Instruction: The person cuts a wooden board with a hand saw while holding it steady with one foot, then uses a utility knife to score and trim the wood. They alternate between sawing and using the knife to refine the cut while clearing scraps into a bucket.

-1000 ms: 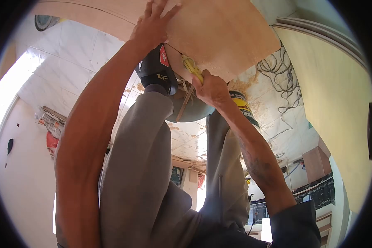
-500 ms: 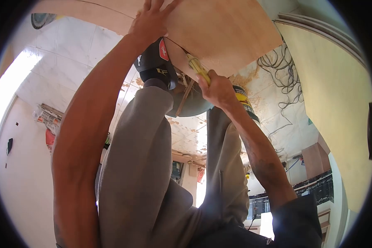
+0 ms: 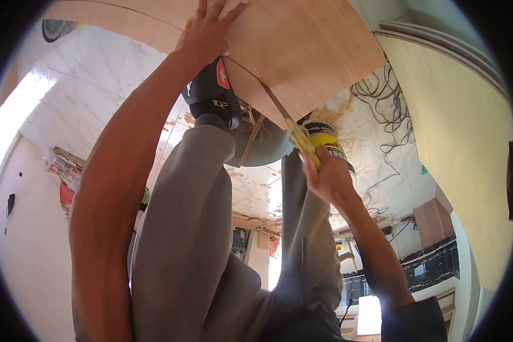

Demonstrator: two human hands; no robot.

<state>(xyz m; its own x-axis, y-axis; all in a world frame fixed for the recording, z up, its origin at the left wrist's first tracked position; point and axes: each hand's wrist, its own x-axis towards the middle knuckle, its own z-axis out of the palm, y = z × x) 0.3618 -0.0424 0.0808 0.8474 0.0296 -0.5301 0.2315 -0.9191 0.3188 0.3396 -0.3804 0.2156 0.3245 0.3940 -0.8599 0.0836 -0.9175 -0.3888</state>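
I am pressing my left hand (image 3: 206, 35) flat on the plywood sheet (image 3: 302, 51), with the fingers spread wide and holding nothing — only the palm and fingertips are touching the wood. The sheet is lying at the top of the view, over a grey round stool (image 3: 268, 149), and my left foot in a black shoe (image 3: 211, 94) is pushing against its lower edge, just under my left hand.

My right hand (image 3: 328, 178) is gripping the yellow handle of a handsaw (image 3: 300, 138); the fingers are wrapped tight around it. The thin blade is running up from the handle into the near edge of the sheet, along a dark curved line in the wood. My right hand is below the sheet, not touching it.

Just beside my right hand a yellow and black can (image 3: 326, 139) is standing on the tiled floor (image 3: 97, 85), which is covered with sawdust near the stool. A bundle of dark cables (image 3: 385, 97) is lying on the floor further right, and a large pale board (image 3: 456, 148) is filling the right side.
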